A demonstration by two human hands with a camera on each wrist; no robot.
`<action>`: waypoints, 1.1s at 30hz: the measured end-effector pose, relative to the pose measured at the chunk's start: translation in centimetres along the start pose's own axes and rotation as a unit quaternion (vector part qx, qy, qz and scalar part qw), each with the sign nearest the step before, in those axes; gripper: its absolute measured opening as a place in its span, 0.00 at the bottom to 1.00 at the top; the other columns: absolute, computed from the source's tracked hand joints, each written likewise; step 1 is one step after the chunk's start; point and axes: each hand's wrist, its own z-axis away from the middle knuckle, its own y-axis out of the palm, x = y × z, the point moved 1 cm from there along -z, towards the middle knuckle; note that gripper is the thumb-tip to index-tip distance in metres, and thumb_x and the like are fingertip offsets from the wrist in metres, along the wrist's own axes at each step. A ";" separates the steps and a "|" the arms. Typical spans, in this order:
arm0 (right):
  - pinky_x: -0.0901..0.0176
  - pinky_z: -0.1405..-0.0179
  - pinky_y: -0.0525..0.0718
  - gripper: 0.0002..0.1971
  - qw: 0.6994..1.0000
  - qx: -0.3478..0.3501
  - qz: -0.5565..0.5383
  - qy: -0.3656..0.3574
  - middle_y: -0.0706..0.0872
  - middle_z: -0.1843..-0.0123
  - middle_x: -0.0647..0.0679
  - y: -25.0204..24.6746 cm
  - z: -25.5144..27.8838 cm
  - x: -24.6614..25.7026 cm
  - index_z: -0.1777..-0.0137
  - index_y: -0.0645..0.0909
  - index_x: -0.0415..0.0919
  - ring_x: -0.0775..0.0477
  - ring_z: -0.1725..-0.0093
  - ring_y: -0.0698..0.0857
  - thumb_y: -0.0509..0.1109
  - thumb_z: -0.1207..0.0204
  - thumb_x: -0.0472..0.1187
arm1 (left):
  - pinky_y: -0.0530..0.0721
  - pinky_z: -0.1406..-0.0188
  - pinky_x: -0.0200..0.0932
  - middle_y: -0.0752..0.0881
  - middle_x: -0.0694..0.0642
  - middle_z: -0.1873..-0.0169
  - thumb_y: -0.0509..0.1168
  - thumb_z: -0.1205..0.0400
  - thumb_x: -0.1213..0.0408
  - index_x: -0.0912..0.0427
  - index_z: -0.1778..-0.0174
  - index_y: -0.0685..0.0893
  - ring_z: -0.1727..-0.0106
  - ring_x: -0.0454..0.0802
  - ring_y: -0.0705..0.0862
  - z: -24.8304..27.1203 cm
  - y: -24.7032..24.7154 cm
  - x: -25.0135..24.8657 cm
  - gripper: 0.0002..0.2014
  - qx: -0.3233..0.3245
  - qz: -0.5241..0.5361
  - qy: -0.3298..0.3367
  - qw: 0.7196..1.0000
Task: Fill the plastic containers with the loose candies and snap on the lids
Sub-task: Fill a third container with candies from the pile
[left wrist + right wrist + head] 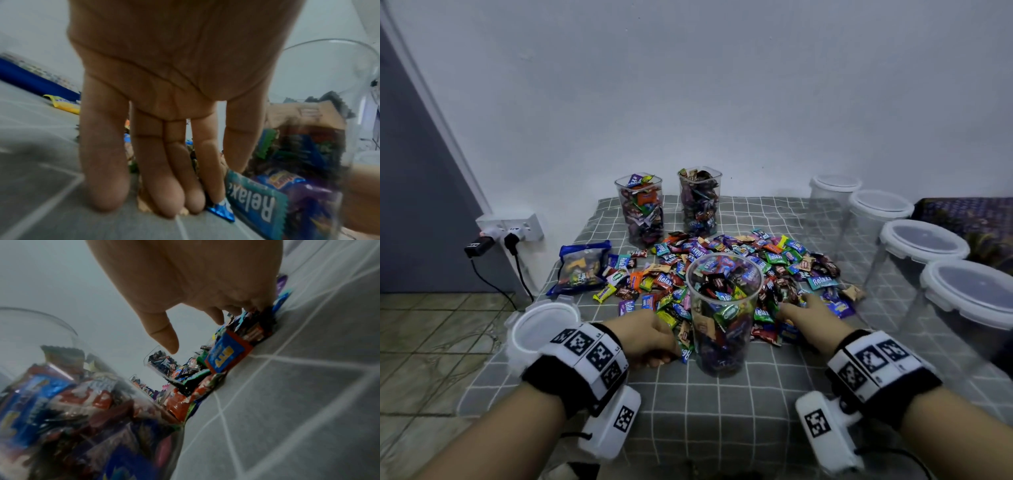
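Note:
A clear round container (723, 318), nearly full of wrapped candies, stands open at the middle of the checked cloth. Loose candies (726, 257) lie heaped behind and beside it. My left hand (662, 354) is down on the cloth left of the container. Its straight fingers (174, 186) press on a blue wrapper (223, 211) and on candies beside a teal Relaxa pack (259, 206). My right hand (803, 310) lies on the candies right of the container, fingertips (255, 305) dug into the heap and thumb (164, 337) held apart. A round white lid (541, 329) lies at the left edge.
Two square containers (640, 209) (700, 202) full of candies stand at the back. Several empty lidded tubs (924, 246) line the right side. A blue candy bag (582, 267) lies at the left. A power strip (517, 229) with plugs sits by the wall.

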 end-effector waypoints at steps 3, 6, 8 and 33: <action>0.52 0.52 0.82 0.28 0.995 0.067 -0.072 -0.001 0.82 0.47 0.39 1.0 0.5 2.0 0.38 0.71 0.39 0.42 0.49 0.82 0.76 0.36 0.45 | 0.76 0.80 0.32 0.84 0.49 0.77 0.66 0.20 0.68 0.59 0.62 0.88 0.79 0.40 0.78 -0.5 -0.1 -0.6 0.07 -0.043 -0.004 0.009 0.999; 0.46 0.47 0.84 0.48 0.992 0.094 -0.087 -0.013 0.81 0.38 0.37 0.9 0.5 2.6 0.27 0.69 0.34 0.40 0.43 0.82 0.79 0.49 0.51 | 0.77 0.70 0.30 0.85 0.46 0.70 0.66 0.20 0.64 0.57 0.53 0.90 0.71 0.39 0.80 -0.9 -0.6 -1.2 0.07 -0.084 -0.077 0.031 0.993; 0.45 0.40 0.82 0.42 0.992 0.092 -0.076 -0.035 0.79 0.35 0.37 0.0 1.3 3.1 0.25 0.68 0.35 0.38 0.39 0.81 0.79 0.39 0.45 | 0.77 0.56 0.33 0.85 0.47 0.59 0.64 0.19 0.63 0.54 0.45 0.88 0.58 0.42 0.82 -1.0 -0.9 -1.2 0.10 -0.100 -0.135 0.042 0.985; 0.54 0.43 0.81 0.12 0.905 0.113 0.366 -0.182 0.85 0.43 0.45 -0.1 -0.3 6.0 0.41 0.82 0.42 0.44 0.43 0.82 0.64 0.22 0.38 | 0.79 0.79 0.36 0.85 0.53 0.71 0.63 0.18 0.67 0.60 0.54 0.87 0.75 0.45 0.80 -1.6 -1.7 -1.7 0.07 -0.159 -0.013 0.069 0.985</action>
